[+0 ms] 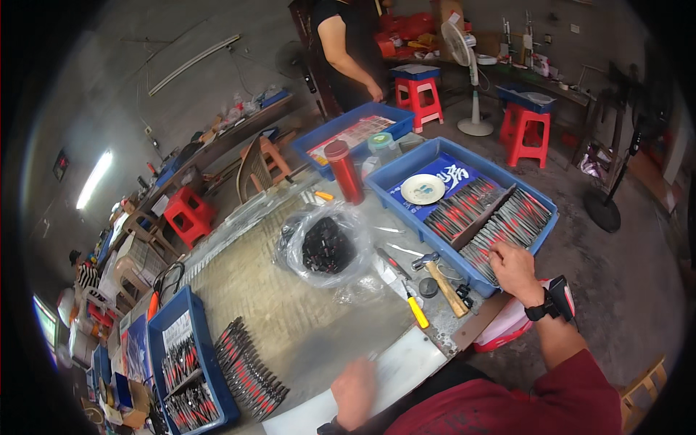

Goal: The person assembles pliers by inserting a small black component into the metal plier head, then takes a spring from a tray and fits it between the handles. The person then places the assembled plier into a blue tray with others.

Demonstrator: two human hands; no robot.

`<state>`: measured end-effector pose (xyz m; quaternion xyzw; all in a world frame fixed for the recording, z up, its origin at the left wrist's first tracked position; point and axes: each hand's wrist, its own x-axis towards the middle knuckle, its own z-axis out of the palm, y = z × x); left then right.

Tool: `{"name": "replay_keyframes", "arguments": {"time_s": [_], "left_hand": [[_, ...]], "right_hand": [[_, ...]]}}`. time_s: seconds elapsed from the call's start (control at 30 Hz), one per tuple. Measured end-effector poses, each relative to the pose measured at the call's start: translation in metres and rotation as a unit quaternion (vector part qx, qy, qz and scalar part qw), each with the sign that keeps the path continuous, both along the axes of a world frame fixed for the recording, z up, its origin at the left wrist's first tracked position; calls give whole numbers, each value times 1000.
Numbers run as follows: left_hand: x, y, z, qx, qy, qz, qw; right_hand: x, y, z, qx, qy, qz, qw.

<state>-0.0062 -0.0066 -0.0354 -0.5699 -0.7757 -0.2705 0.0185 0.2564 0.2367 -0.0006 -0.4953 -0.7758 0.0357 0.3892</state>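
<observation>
My right hand (513, 270) reaches over the near side of a blue tray (397, 210) at the right. Its bent fingers close at the near end of a packed row of slim grey-and-red hand tools (516, 221), which look like pliers. Beyond a divider in that tray lies another row, beside a small pale dish (423, 189). My left hand (354, 391) is over the table's front edge, smeared by motion, so its fingers cannot be read. To its left, a curved row of black-and-red pliers-like tools (250, 370) lies on the table, along a second blue tray (217, 355) with more.
A clear plastic bag of black parts (328, 246) stands mid-table. Near the right tray lie a hammer (444, 286), a yellow-handled screwdriver (417, 312) and a black round lid (428, 288). A red flask (344, 172) stands farther back. Another person (344, 58) stands beyond a third tray (301, 148).
</observation>
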Motion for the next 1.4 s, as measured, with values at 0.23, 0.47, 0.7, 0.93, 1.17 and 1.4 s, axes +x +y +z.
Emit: {"name": "replay_keyframes", "arguments": {"time_s": [0.23, 0.47, 0.7, 0.93, 1.17, 1.4], "left_hand": [[3, -2, 6, 3, -33, -11, 999], [5, -4, 16, -16, -45, -21, 999], [5, -4, 15, -13, -10, -26, 1000], [8, -6, 18, -26, -2, -16, 1000], [7, -4, 17, -15, 10, -23, 1000], [9, -6, 20, -12, 32, -27, 999]], "right_hand": [[-1, 0, 0, 6, -4, -2, 1000], [0, -1, -1, -4, -3, -2, 1000], [1, 0, -1, -25, -20, 0, 999], [0, 1, -4, -27, -29, 2, 999], [-2, 0, -3, 29, -6, 7, 1000], [-3, -3, 0, -3, -42, -21, 999]]}}
